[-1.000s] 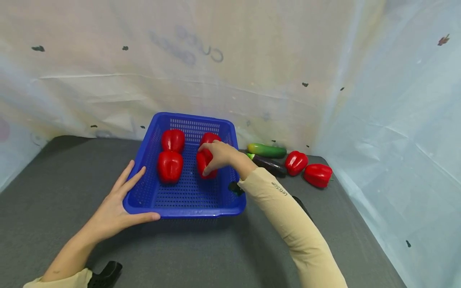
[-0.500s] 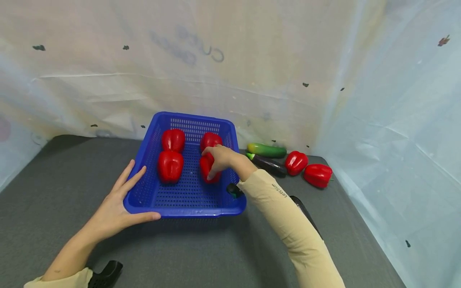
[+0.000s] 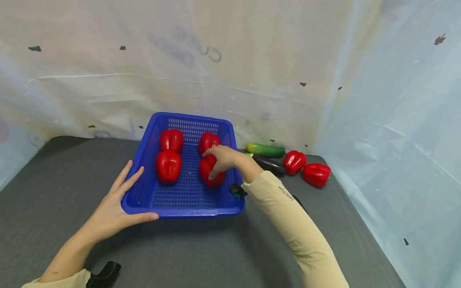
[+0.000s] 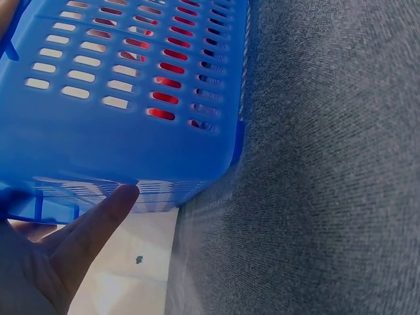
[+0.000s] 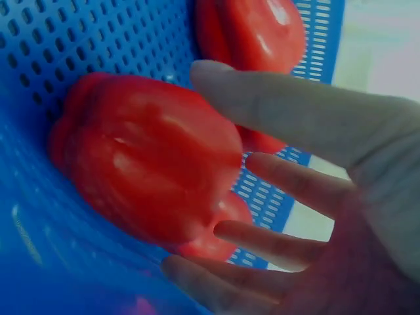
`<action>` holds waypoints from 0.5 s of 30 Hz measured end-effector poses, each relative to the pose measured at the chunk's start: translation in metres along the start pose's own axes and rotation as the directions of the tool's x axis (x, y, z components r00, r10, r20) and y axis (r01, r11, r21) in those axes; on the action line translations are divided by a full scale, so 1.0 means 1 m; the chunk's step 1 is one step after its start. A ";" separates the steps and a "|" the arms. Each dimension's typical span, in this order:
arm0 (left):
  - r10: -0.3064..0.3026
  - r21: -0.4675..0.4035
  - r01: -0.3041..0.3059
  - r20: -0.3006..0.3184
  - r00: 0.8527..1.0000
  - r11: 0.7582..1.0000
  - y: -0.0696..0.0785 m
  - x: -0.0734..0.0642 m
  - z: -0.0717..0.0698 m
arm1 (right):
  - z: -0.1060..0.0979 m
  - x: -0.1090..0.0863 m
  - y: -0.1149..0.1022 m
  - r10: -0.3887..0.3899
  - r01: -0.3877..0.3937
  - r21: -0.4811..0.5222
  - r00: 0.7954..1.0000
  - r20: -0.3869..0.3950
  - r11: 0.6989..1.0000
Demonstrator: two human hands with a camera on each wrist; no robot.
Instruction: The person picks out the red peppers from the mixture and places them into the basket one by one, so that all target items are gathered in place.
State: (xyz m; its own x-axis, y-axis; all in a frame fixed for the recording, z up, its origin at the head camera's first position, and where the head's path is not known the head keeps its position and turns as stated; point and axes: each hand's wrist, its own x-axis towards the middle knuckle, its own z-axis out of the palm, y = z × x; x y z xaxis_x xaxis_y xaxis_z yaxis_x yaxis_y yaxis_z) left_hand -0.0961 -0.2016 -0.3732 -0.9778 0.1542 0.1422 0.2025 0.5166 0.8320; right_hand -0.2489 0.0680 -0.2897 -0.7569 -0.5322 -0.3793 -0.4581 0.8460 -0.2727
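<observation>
Head view (12 o'clock = far wall). The near-right red pepper (image 3: 216,181) lies inside the blue basket (image 3: 187,213), at 3 o'clock from the basket's centre. It sits at 8 o'clock from the right hand (image 3: 225,159), the nearer of the two, which reaches over it with thumb and index finger parted. The left hand (image 3: 115,208) is well apart from the right, at 8 o'clock from the same pepper: fingers extended and spread against the basket's left side, thumb straight along the near rim. Other contents: far-right red pepper (image 3: 209,141) at 1 o'clock, far-left red pepper (image 3: 171,140) at 11, near-left red pepper (image 3: 169,167) at 9. Outside, an eggplant (image 3: 268,164) lies at 3 o'clock.

Left wrist view. One straight finger meets the slotted basket wall; red shows through the slots.

Right wrist view. The near-right red pepper lies at 10 o'clock from the palm, long axis apparently running from 10 to 4. Fingers are spread, not wrapped round it; fingertip contact cannot be confirmed.
</observation>
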 end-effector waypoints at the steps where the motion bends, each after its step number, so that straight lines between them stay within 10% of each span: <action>1: 0.003 -0.001 -0.003 0.000 1.000 1.000 0.000 0.000 0.000 | -0.001 -0.003 0.001 -0.009 0.009 0.015 1.000 -0.004 1.000; 15: 0.022 -0.001 -0.022 -0.007 1.000 1.000 -0.001 0.001 -0.001 | 0.002 -0.037 0.025 -0.113 0.139 0.174 0.982 -0.151 0.975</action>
State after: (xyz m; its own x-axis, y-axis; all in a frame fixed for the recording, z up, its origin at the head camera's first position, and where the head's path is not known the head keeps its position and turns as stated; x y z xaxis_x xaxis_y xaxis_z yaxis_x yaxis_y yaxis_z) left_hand -0.0970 -0.2029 -0.3739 -0.9734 0.1597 0.1642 0.2239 0.5124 0.8290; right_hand -0.2315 0.1084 -0.2839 -0.7618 -0.6136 -0.2078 -0.4708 0.7448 -0.4729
